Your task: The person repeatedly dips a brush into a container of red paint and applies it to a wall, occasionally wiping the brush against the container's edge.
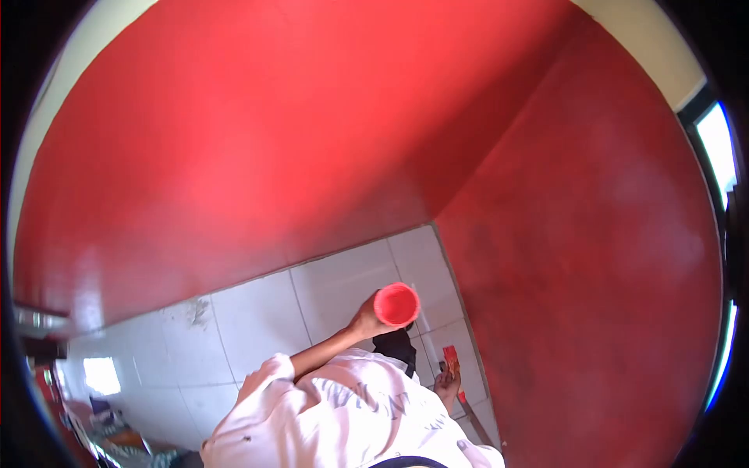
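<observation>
My left hand (365, 320) is wrapped round the side of a red cup (397, 305), held out in front of my body. The cup's round opening faces up towards me, and its inside is red. Lower down on the right, my right hand (447, 384) is closed on a paintbrush (450, 354), whose red-covered head points up past the fingers. A small red piece shows just below that hand, perhaps the end of the handle. Most of the right hand's fingers are small and partly hidden.
A glossy red wall (257, 140) rises ahead and meets a second red wall (593, 257) at a corner. White floor tiles (257, 320) lie below. Cloths and other items (117, 429) are at the lower left. A window (716, 144) is at the far right.
</observation>
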Action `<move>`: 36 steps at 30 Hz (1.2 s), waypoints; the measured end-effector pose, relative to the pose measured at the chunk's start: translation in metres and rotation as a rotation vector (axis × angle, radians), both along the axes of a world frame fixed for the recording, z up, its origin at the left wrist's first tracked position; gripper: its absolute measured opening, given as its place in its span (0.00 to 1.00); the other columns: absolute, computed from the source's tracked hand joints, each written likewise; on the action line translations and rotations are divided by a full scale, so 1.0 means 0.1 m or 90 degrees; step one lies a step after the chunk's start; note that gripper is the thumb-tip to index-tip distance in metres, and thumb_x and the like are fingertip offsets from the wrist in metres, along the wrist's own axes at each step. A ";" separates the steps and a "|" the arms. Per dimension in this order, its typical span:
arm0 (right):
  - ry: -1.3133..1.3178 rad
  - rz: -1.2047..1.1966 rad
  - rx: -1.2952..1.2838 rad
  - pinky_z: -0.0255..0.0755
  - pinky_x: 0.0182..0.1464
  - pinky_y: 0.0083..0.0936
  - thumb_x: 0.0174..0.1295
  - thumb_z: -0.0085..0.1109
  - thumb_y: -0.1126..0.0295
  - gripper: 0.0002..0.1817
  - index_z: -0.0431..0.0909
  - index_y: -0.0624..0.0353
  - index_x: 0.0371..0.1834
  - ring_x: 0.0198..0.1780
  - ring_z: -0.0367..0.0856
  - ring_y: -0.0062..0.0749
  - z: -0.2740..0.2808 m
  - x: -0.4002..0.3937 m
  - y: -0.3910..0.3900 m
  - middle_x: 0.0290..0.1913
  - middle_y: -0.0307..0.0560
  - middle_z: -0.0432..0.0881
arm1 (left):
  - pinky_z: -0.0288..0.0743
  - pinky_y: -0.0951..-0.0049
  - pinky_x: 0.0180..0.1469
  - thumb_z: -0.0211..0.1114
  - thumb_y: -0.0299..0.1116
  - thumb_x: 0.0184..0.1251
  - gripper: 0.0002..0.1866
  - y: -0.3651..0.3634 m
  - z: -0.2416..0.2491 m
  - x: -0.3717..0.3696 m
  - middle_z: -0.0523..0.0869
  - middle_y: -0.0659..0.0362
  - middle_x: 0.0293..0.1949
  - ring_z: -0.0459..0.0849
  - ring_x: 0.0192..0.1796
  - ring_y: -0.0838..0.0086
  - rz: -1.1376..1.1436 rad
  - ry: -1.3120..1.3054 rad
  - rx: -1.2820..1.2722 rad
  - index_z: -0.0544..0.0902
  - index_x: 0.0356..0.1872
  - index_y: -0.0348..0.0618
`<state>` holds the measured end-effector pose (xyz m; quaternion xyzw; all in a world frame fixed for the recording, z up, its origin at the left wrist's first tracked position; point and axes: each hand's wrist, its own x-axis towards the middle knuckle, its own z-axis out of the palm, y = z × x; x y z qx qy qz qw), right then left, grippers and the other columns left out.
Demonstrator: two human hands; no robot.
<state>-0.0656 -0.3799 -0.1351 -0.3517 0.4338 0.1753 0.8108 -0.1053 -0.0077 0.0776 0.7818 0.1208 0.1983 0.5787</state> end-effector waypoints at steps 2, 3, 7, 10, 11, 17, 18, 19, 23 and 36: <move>-0.031 -0.009 -0.035 0.68 0.46 0.27 0.63 0.64 0.56 0.17 0.78 0.47 0.52 0.53 0.79 0.25 0.59 -0.12 0.38 0.52 0.32 0.81 | 0.75 0.63 0.62 0.83 0.40 0.44 0.42 0.10 0.17 -0.26 0.82 0.54 0.57 0.81 0.59 0.65 0.014 0.006 -0.002 0.73 0.62 0.40; -0.027 -0.029 0.009 0.69 0.42 0.25 0.64 0.61 0.58 0.13 0.80 0.45 0.51 0.48 0.81 0.24 0.61 -0.04 0.50 0.48 0.31 0.83 | 0.76 0.64 0.60 0.82 0.42 0.46 0.40 0.13 0.13 -0.33 0.83 0.55 0.55 0.82 0.58 0.66 0.014 -0.024 0.027 0.73 0.61 0.39; -0.088 -0.057 0.137 0.71 0.39 0.23 0.64 0.63 0.64 0.11 0.82 0.44 0.49 0.42 0.83 0.23 1.45 -0.11 0.85 0.41 0.32 0.86 | 0.77 0.67 0.56 0.80 0.50 0.48 0.39 0.21 0.18 -0.82 0.85 0.57 0.48 0.84 0.51 0.71 -0.035 -0.047 -0.180 0.75 0.58 0.39; -0.152 -0.052 0.213 0.73 0.38 0.24 0.64 0.64 0.65 0.11 0.82 0.47 0.49 0.40 0.83 0.25 2.10 -0.11 1.37 0.39 0.33 0.86 | 0.78 0.68 0.53 0.79 0.55 0.48 0.40 0.45 0.36 -1.01 0.85 0.59 0.46 0.84 0.49 0.72 -0.033 -0.049 -0.207 0.75 0.57 0.39; -0.158 -0.039 0.225 0.74 0.38 0.25 0.64 0.64 0.65 0.11 0.81 0.48 0.48 0.40 0.84 0.25 2.29 -0.08 1.49 0.38 0.34 0.86 | 0.77 0.67 0.55 0.80 0.54 0.47 0.41 0.49 0.42 -0.99 0.84 0.57 0.48 0.83 0.51 0.71 -0.050 -0.047 -0.221 0.75 0.58 0.38; -0.291 0.161 0.220 0.76 0.36 0.22 0.66 0.57 0.63 0.09 0.78 0.49 0.47 0.41 0.85 0.28 3.22 -0.32 1.51 0.38 0.33 0.87 | 0.74 0.63 0.61 0.85 0.49 0.40 0.46 0.19 0.92 -1.09 0.82 0.56 0.54 0.81 0.57 0.66 -0.086 -0.082 -0.259 0.74 0.60 0.38; -0.313 0.176 0.206 0.75 0.35 0.22 0.66 0.58 0.64 0.10 0.77 0.50 0.48 0.38 0.83 0.26 3.34 -0.33 1.55 0.36 0.31 0.85 | 0.74 0.63 0.61 0.86 0.49 0.38 0.47 0.18 0.98 -1.09 0.82 0.55 0.55 0.81 0.58 0.66 -0.088 -0.100 -0.255 0.74 0.61 0.39; -0.335 0.193 0.198 0.74 0.34 0.22 0.65 0.58 0.64 0.12 0.76 0.51 0.50 0.36 0.82 0.24 3.46 -0.33 1.61 0.34 0.30 0.83 | 0.74 0.63 0.62 0.87 0.48 0.37 0.48 0.19 1.02 -1.08 0.81 0.55 0.56 0.80 0.59 0.66 -0.087 -0.118 -0.247 0.73 0.61 0.39; -0.484 0.247 0.111 0.76 0.30 0.24 0.65 0.55 0.70 0.22 0.66 0.54 0.63 0.35 0.81 0.24 4.10 -0.38 1.80 0.42 0.38 0.81 | 0.73 0.63 0.63 0.89 0.48 0.32 0.51 0.18 1.14 -1.05 0.79 0.54 0.59 0.79 0.62 0.65 -0.099 -0.170 -0.184 0.72 0.62 0.40; -1.108 0.621 -0.468 0.83 0.37 0.30 0.53 0.70 0.79 0.15 0.82 0.58 0.45 0.37 0.87 0.35 5.38 -0.87 2.25 0.36 0.45 0.86 | 0.76 0.64 0.57 0.88 0.37 0.35 0.48 0.07 1.50 -1.18 0.77 0.53 0.55 0.80 0.57 0.63 -0.057 -0.203 -0.169 0.70 0.63 0.44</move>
